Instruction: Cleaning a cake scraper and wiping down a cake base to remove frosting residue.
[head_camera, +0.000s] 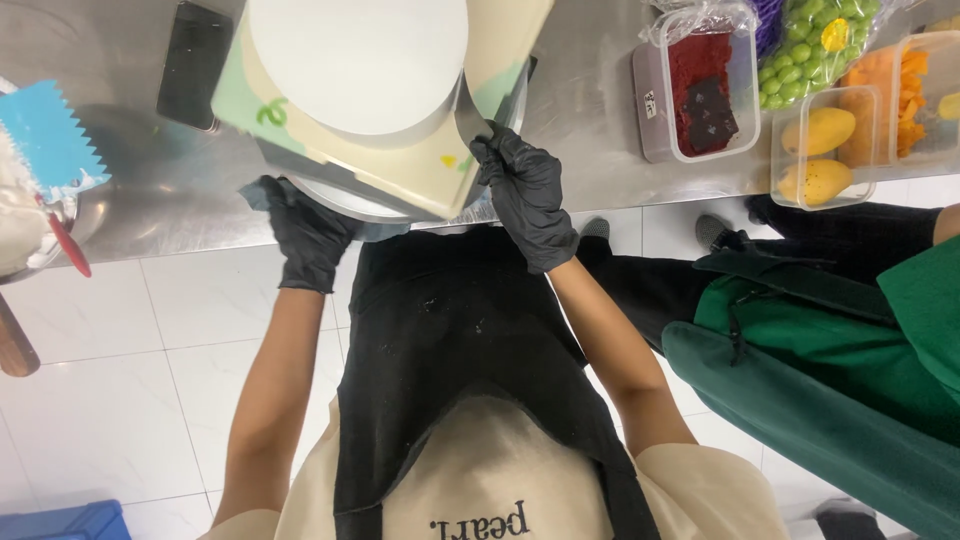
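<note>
White cake sits on a square cream board on a turntable, at the near edge of the steel desk, mid-length.

Right hand, black glove, is closed around a metal scraper blade, held upright against the cake's side wall. Left hand, also gloved, is curled under the turntable rim at the near edge; grip looks closed on the rim or the blue cloth there, can't tell which.

Progress, my read:
- Top coat on: flat, even white, no crumb showing.
- Side wall in work: visible part looks clean, far side hidden.
- Green and yellow smears on the board, not yet wiped.
- No decoration on the cake.

So late in the smoothing stage; side finish, board cleanup and any topping are left.

Around it:
- Blue comb scraper and red spatula at a cream bowl near the left edge.
- Dark phone at the far side.
- Toward the right edge: tub of red sponge, bag of green grapes, tub of mangoes.
- Another person in green stands just to the right.
</note>
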